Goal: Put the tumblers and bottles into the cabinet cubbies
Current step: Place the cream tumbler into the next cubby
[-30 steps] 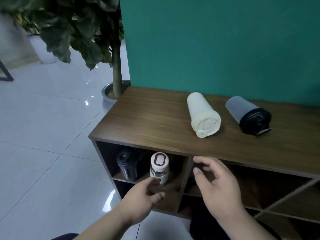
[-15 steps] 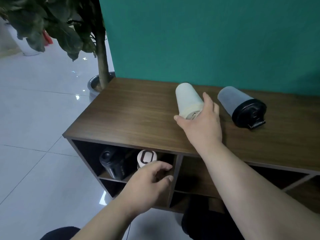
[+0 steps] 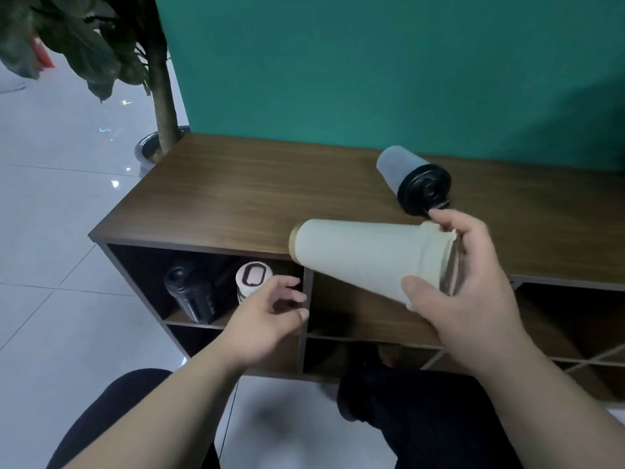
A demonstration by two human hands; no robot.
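Cream tumbler [image 3: 365, 255] is sideways in my right hand [image 3: 470, 299], fingers clamped round its lid end, above the wooden cabinet [image 3: 236, 198] by the teal wall [image 3: 372, 62]; left hand [image 3: 267, 319] loose, fingers apart.

The right hand [image 3: 473, 299] covers the lid end of the cream tumbler [image 3: 358, 255], so the lid's top cannot be read. The left hand [image 3: 267, 319] hides the lower body of the white-capped bottle [image 3: 253, 275] in the cabinet's [image 3: 236, 204] upper left cubby. The black bottle [image 3: 192, 296] beside it is dim and blurred, its details unclear. The cabinet's right end is cut off by the picture's edge, and the lower cubbies are partly masked by both forearms.
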